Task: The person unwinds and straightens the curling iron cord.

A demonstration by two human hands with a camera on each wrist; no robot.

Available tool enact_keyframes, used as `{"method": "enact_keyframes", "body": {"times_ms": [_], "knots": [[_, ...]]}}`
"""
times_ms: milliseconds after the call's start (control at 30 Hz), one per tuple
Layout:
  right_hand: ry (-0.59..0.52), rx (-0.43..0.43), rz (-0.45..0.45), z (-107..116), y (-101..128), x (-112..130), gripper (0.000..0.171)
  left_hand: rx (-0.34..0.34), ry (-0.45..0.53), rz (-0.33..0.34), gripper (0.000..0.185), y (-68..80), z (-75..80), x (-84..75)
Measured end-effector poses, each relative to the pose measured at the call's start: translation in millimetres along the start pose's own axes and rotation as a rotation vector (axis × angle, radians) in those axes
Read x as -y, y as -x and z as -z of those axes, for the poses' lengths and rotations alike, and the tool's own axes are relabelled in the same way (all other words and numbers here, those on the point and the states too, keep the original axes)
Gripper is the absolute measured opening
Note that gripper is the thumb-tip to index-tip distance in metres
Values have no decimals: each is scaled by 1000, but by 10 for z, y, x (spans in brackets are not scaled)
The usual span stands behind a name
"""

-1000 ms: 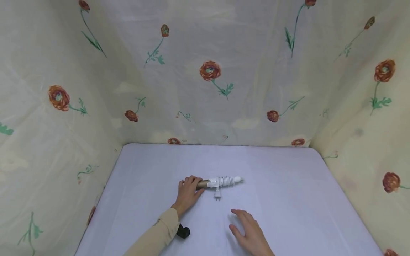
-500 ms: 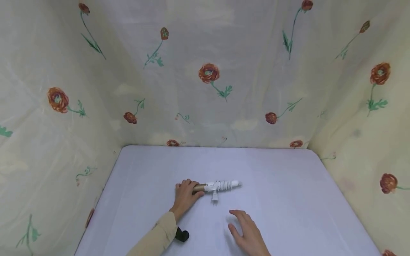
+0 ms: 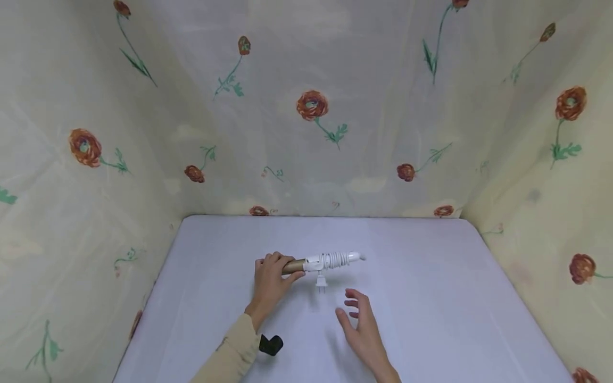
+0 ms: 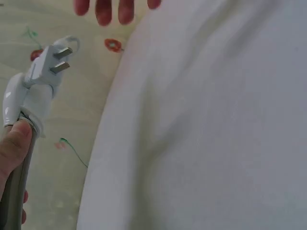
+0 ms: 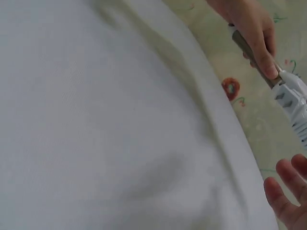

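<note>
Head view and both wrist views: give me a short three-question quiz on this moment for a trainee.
1. True or false: the left hand has its grip round the gold-brown barrel of the white curling iron.
2. What hangs below the iron's white wrapped cord?
A. a two-pin white plug
B. a red ribbon
C. a metal key
3. Fill in: the right hand holds ____.

Key:
1. True; fingers and thumb curl round the barrel end.
2. A; the left wrist view shows its two pins.
3. Nothing; its fingers are spread over the pale lilac table cover, near the plug but apart from it.
</note>
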State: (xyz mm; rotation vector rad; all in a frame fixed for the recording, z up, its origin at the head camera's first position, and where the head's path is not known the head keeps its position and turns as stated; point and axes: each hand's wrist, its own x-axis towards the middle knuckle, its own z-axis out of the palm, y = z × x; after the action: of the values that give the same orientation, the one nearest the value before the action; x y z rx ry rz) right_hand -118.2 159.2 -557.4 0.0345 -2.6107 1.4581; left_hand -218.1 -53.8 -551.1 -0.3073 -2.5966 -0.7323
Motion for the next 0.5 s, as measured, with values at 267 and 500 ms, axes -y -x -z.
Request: {"method": "enact_keyframes", "body": {"times_ms": [267, 500], "knots": [[-371, 26, -219, -182, -169, 294, 48, 32, -34, -83, 39, 124, 192, -143], [-534, 32, -259, -292, -164, 447, 33, 19, -24, -111, 38, 206, 314, -167]]}}
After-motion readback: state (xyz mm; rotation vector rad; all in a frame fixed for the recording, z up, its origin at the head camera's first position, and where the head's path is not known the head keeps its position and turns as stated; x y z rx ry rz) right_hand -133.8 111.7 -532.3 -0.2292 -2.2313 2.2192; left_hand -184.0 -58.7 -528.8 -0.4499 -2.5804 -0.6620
